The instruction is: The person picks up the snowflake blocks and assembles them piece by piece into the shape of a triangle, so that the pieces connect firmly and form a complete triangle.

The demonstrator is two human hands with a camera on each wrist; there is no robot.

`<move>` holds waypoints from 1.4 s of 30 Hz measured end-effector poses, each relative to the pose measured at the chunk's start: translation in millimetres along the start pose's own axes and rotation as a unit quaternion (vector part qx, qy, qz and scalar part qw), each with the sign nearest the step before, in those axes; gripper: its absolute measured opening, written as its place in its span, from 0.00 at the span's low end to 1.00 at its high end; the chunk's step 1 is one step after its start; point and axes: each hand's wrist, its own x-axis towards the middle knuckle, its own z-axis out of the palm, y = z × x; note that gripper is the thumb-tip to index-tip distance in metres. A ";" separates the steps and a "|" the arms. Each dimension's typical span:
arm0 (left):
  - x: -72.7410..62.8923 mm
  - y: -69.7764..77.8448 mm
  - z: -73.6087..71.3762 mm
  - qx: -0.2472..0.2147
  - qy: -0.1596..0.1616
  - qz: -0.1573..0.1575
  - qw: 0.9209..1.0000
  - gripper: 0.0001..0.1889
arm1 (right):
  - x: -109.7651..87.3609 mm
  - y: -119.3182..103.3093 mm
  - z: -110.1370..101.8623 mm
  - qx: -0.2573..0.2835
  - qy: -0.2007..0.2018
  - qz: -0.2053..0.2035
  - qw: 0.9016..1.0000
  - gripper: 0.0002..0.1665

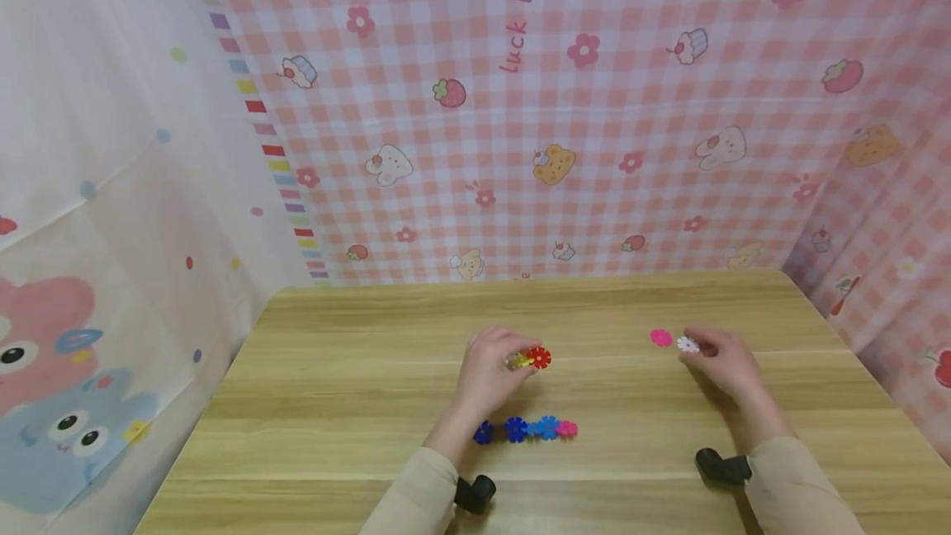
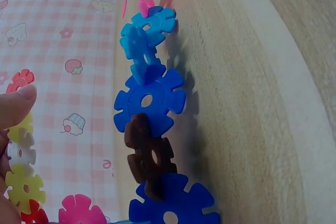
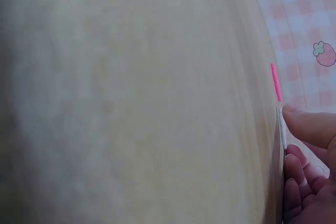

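My left hand (image 1: 490, 366) grips a short chain of linked snowflake discs above the table. A red disc (image 1: 540, 357) sticks out past its fingertips, and in the left wrist view yellow discs (image 2: 25, 188) and a white one (image 2: 22, 153) follow below the thumb; the palm side is partly hidden. At the right, my right hand (image 1: 724, 362) pinches a white snowflake disc (image 1: 688, 344) by its edge, close over the tabletop. Just left of that disc lies a loose pink snowflake disc (image 1: 661, 338).
A second chain lies in front of the left hand: dark blue discs (image 1: 516, 429), a brown disc (image 2: 152, 153), light blue discs (image 1: 548, 428) and a pink end disc (image 1: 568, 428). Both wrists wear black camera mounts (image 1: 475, 494). Patterned cloth (image 1: 557, 106) hangs behind the wooden table (image 1: 334, 403).
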 end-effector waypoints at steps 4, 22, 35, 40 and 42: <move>0.1 -0.2 1.2 0.000 0.000 0.000 1.000 0.17 | -1.2 -0.9 0.3 -0.014 0.004 0.000 1.000 0.28; -1.3 -1.9 1.2 -0.001 0.013 0.017 1.000 0.16 | -4.2 -1.8 1.6 0.014 -0.028 0.007 0.999 0.19; -2.4 -2.1 1.4 0.001 0.019 0.034 0.999 0.15 | -19.7 -35.5 21.4 0.189 -0.075 0.018 0.979 0.18; -2.6 -2.6 0.7 -0.001 0.017 0.038 0.999 0.16 | -18.6 -69.2 35.6 0.279 -0.114 0.011 0.954 0.20; -2.8 -2.8 0.1 -0.001 0.016 0.039 0.999 0.16 | -17.6 -84.4 39.6 0.293 -0.122 0.016 0.948 0.20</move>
